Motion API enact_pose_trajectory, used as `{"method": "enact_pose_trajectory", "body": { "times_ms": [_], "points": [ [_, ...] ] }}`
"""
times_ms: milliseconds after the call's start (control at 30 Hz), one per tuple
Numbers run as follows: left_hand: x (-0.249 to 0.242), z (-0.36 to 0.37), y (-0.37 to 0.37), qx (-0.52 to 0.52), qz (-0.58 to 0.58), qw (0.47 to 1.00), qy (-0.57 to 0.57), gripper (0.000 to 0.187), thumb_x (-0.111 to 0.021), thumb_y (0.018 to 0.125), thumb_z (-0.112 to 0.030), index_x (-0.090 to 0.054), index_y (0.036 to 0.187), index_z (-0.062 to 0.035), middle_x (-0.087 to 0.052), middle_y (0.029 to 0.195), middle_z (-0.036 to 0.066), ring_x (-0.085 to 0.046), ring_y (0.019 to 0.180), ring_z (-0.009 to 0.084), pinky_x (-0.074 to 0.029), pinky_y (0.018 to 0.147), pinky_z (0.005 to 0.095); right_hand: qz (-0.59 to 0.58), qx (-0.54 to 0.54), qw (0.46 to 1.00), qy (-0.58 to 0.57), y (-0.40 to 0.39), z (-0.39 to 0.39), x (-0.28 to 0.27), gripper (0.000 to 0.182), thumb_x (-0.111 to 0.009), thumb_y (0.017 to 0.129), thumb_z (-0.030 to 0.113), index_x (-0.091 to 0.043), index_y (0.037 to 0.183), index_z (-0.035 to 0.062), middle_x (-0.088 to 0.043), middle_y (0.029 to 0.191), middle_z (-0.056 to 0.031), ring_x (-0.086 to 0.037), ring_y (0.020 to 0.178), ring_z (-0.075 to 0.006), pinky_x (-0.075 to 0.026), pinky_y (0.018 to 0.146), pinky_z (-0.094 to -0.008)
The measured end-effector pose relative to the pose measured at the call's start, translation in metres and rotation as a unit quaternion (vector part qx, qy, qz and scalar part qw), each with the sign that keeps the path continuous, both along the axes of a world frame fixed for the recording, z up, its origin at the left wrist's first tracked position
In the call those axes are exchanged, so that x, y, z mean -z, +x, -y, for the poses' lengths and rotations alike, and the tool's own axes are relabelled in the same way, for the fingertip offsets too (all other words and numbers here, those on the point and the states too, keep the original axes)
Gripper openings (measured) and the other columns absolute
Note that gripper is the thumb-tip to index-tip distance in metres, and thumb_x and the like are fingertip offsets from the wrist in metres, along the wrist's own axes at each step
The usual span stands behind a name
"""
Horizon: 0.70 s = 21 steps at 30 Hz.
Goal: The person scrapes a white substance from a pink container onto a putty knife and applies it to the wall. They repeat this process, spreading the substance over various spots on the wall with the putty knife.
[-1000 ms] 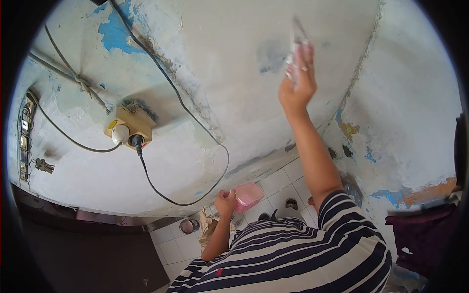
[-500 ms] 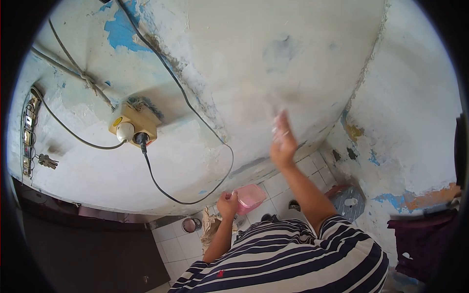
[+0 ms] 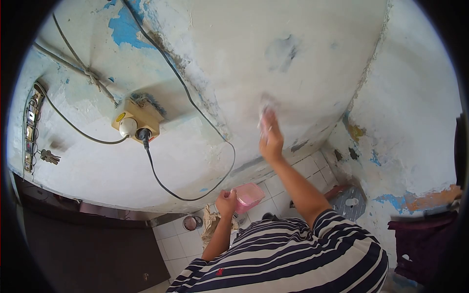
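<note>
My right hand (image 3: 270,134) is raised close to the pale patched wall (image 3: 234,58), smeared by motion, with whitish stuff on its fingers. A blurred greyish shape shows at its fingertips, too indistinct to name. Lower down, my left hand (image 3: 227,201) is closed at the near edge of a pink plastic container (image 3: 249,195); whether it grips the rim or something small cannot be made out. Dark smudges mark the wall above my right hand.
A yellowish socket box (image 3: 139,116) with two plugs and a looping black cable is on the wall at left. Keys (image 3: 50,156) hang farther left. Crumpled brown paper (image 3: 210,225), a round tin (image 3: 189,223) and a grey stool (image 3: 349,202) stand on the tiled floor.
My right hand has moved a little to the left along the wall. My left hand stays by the pink container. The view has shifted slightly.
</note>
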<state>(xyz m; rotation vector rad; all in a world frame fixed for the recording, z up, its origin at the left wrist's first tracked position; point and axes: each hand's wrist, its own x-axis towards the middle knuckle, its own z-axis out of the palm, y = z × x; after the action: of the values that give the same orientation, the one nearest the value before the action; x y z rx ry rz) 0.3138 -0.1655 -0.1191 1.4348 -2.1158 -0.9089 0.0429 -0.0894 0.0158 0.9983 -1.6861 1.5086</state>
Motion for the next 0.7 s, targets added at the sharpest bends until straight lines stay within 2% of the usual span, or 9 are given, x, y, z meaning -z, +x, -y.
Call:
{"method": "enact_pose_trajectory", "body": {
  "times_ms": [67,133,200,267,333,400,467,533,700],
  "points": [
    [-0.002,-0.002,0.000,0.000,-0.009,1.000,0.004,0.035,-0.078,0.081,-0.036,-0.070,0.081,-0.0015,-0.072,0.074,0.018,-0.072,0.069,0.0347,-0.055,0.067,0.0427,0.011,-0.041,0.999,0.017,0.034,-0.012,0.026,0.047,-0.053,0.091,-0.007,-0.062,0.137,0.0008,-0.059,0.142,-0.0243,-0.053,0.136,-0.0437,-0.041,0.116,-0.0512],
    [-0.001,0.002,-0.002,-0.002,-0.022,1.000,0.005,0.035,-0.078,0.081,-0.036,-0.070,0.081,-0.0015,-0.072,0.075,0.019,-0.072,0.070,0.0350,-0.055,0.068,0.0430,0.104,-0.075,0.992,0.017,0.047,-0.026,0.032,0.051,-0.049,0.091,-0.011,-0.058,0.140,-0.0022,-0.058,0.144,-0.0245,-0.053,0.138,-0.0396,-0.042,0.116,-0.0479],
    [0.004,0.004,-0.002,0.000,-0.037,0.999,-0.001,0.036,-0.078,0.082,-0.036,-0.070,0.081,-0.0013,-0.072,0.074,0.019,-0.072,0.070,0.0357,-0.055,0.068,0.0434,0.170,-0.110,0.975,-0.088,0.020,-0.037,0.011,0.052,-0.048,0.092,-0.014,-0.054,0.143,-0.0057,-0.057,0.145,-0.0253,-0.051,0.141,-0.0347,-0.040,0.117,-0.0438],
    [0.005,0.005,0.000,0.000,-0.019,1.000,0.002,0.036,-0.078,0.082,-0.036,-0.071,0.082,-0.0012,-0.072,0.074,0.019,-0.072,0.070,0.0355,-0.055,0.068,0.0433,0.107,-0.042,0.974,-0.195,-0.023,-0.044,-0.072,0.051,-0.047,0.094,-0.014,-0.051,0.144,-0.0089,-0.055,0.147,-0.0263,-0.048,0.143,-0.0311,-0.040,0.116,-0.0409],
    [0.003,0.004,-0.002,0.003,-0.003,1.000,0.002,0.035,-0.078,0.081,-0.036,-0.071,0.082,-0.0010,-0.072,0.074,0.019,-0.072,0.070,0.0352,-0.055,0.068,0.0431,0.000,0.096,0.980,-0.172,-0.069,-0.050,-0.155,0.050,-0.049,0.094,-0.011,-0.055,0.143,-0.0036,-0.056,0.147,-0.0253,-0.048,0.143,-0.0360,-0.042,0.116,-0.0416],
    [-0.002,0.001,-0.003,0.005,-0.013,1.000,0.006,0.035,-0.079,0.081,-0.035,-0.070,0.081,-0.0011,-0.072,0.074,0.018,-0.072,0.069,0.0347,-0.055,0.068,0.0431,-0.050,0.139,0.975,-0.165,-0.102,-0.043,-0.182,0.050,-0.051,0.094,-0.010,-0.057,0.142,-0.0006,-0.056,0.146,-0.0251,-0.049,0.142,-0.0385,-0.043,0.115,-0.0420],
    [-0.004,-0.003,-0.004,0.008,-0.019,1.000,0.003,0.035,-0.079,0.081,-0.036,-0.070,0.080,-0.0013,-0.072,0.074,0.018,-0.072,0.069,0.0348,-0.055,0.068,0.0431,-0.104,0.085,0.987,-0.089,-0.110,-0.028,-0.191,0.050,-0.057,0.092,-0.006,-0.061,0.140,0.0062,-0.058,0.144,-0.0236,-0.052,0.137,-0.0428,-0.045,0.113,-0.0440],
    [-0.004,-0.004,-0.010,0.011,-0.028,1.000,0.000,0.036,-0.079,0.081,-0.036,-0.070,0.080,-0.0016,-0.072,0.074,0.018,-0.072,0.069,0.0348,-0.055,0.067,0.0431,-0.139,0.129,0.981,-0.048,-0.104,-0.004,-0.157,0.050,-0.062,0.090,-0.001,-0.063,0.139,0.0097,-0.059,0.143,-0.0219,-0.054,0.134,-0.0442,-0.047,0.109,-0.0468],
    [0.007,-0.009,-0.016,0.039,0.000,0.999,0.000,0.035,-0.079,0.080,-0.036,-0.071,0.080,-0.0021,-0.072,0.073,0.017,-0.072,0.069,0.0349,-0.055,0.067,0.0430,-0.092,0.086,0.991,0.036,-0.030,0.015,-0.036,0.050,-0.063,0.090,-0.002,-0.064,0.138,0.0091,-0.060,0.142,-0.0211,-0.056,0.132,-0.0455,-0.046,0.111,-0.0494]
  ]
}}
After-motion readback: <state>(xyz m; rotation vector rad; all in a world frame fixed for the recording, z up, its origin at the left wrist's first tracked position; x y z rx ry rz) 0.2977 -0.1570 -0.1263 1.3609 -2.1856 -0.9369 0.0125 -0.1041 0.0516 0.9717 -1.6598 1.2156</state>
